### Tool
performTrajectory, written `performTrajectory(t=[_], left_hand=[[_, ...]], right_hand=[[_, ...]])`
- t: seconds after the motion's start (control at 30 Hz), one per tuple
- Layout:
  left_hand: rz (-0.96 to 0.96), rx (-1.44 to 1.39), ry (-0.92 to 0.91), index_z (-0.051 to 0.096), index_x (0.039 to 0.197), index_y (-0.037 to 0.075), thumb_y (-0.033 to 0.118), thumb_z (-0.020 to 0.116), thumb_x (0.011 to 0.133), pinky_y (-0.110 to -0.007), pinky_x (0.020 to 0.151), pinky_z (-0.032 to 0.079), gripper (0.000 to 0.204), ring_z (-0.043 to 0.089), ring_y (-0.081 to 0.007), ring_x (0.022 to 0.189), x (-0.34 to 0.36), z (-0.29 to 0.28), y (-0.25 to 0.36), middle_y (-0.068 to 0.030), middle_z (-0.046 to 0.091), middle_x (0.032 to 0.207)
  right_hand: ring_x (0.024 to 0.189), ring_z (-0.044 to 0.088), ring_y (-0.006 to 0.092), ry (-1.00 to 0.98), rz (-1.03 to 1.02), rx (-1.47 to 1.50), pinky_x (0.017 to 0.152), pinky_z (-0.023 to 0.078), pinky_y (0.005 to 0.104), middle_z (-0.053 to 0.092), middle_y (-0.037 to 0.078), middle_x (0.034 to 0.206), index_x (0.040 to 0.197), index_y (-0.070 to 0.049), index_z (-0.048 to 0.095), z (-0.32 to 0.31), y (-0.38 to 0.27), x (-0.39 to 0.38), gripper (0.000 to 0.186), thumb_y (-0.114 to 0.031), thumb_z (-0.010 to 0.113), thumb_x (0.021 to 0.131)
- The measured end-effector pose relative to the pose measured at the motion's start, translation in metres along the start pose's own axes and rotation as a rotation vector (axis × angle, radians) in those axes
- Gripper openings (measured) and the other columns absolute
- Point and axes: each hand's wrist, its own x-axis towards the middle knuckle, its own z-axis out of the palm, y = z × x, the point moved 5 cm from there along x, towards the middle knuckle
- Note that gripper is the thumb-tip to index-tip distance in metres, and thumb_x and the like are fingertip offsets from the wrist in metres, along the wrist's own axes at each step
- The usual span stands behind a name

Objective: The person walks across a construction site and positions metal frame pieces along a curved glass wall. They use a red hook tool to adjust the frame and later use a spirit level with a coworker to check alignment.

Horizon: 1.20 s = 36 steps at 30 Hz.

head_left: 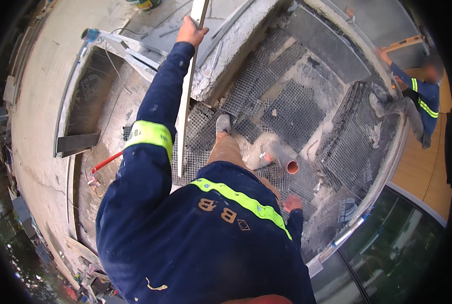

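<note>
My left hand (191,33) is raised on an outstretched arm, its fingers wrapped round a long, pale, straight bar (184,111). The bar slants down past my sleeve to the black grid panels at my feet; its top runs out of view. My right hand (293,203) hangs low by my right side, partly hidden by the sleeve, and its fingers are too unclear to read. Just beyond it, the open end of an orange pipe (292,167) sticks up from the rubble. Under me, black plastic grid panels (292,109) cover much of the pit floor.
A rough concrete wall (236,48) edges the pit. More grid panels (350,137) stand tilted on the right. There a co-worker (423,96) leans in with a hand near an orange spirit level (403,43). A red pipe (106,161) and a dark panel (78,143) lie left.
</note>
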Motion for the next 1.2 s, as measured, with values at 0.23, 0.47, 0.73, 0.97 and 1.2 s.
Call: performTrajectory(t=[0.23,0.47,0.73,0.97,1.2], left_hand=[[-0.124,0.064,-0.172,0.038,0.095,-0.003,0.025,0.069,0.057,-0.037,0.073,0.042,0.056,0.052,-0.0361,0.082,0.076,0.094,-0.075,-0.0243,0.054,0.086],[-0.061,0.099,-0.183,0.037,0.102,-0.001,0.028,0.068,0.058,-0.037,0.073,0.042,0.061,0.052,-0.0345,0.084,0.091,0.135,-0.106,-0.0238,0.054,0.088],[-0.119,0.053,0.076,0.042,0.103,-0.001,0.024,0.066,0.058,-0.034,0.075,0.038,0.057,0.047,-0.0291,0.087,0.031,0.126,-0.132,-0.0175,0.05,0.089],[-0.018,0.406,-0.212,0.053,0.093,0.011,0.01,0.049,0.068,-0.039,0.069,0.041,0.025,0.05,-0.0322,0.079,-0.075,0.106,-0.118,-0.017,0.049,0.084],[-0.198,0.87,-0.65,0.02,0.125,0.015,0.012,0.047,0.069,-0.039,0.067,0.043,0.062,0.054,-0.0265,0.082,-0.112,0.145,-0.087,-0.0133,0.053,0.091]], right_hand=[[0.049,0.05,0.0114,0.6,0.551,0.902,0.04,0.041,0.0215,0.052,0.006,0.066,0.084,-0.004,0.047,-0.142,-0.079,0.039,0.012,-0.013,0.045,0.077],[0.046,0.05,0.0136,0.593,0.807,0.926,0.037,0.041,0.0245,0.051,0.006,0.064,0.083,-0.006,0.047,-0.093,-0.07,-0.001,0.011,-0.012,0.048,0.074],[0.042,0.046,0.0184,0.36,1.355,1.323,0.032,0.035,0.0309,0.047,0.008,0.057,0.071,-0.006,0.045,0.11,-0.03,-0.088,0.013,-0.018,0.045,0.073],[0.052,0.05,0.0192,0.287,1.144,1.15,0.043,0.04,0.031,0.05,0.008,0.062,0.076,-0.005,0.049,0.033,0.088,0.024,0.017,-0.022,0.048,0.074],[0.064,0.053,0.0174,0.727,0.674,0.981,0.056,0.044,0.027,0.053,0.009,0.075,0.09,-0.004,0.048,-0.296,0.133,0.142,0.025,-0.026,0.048,0.078]])
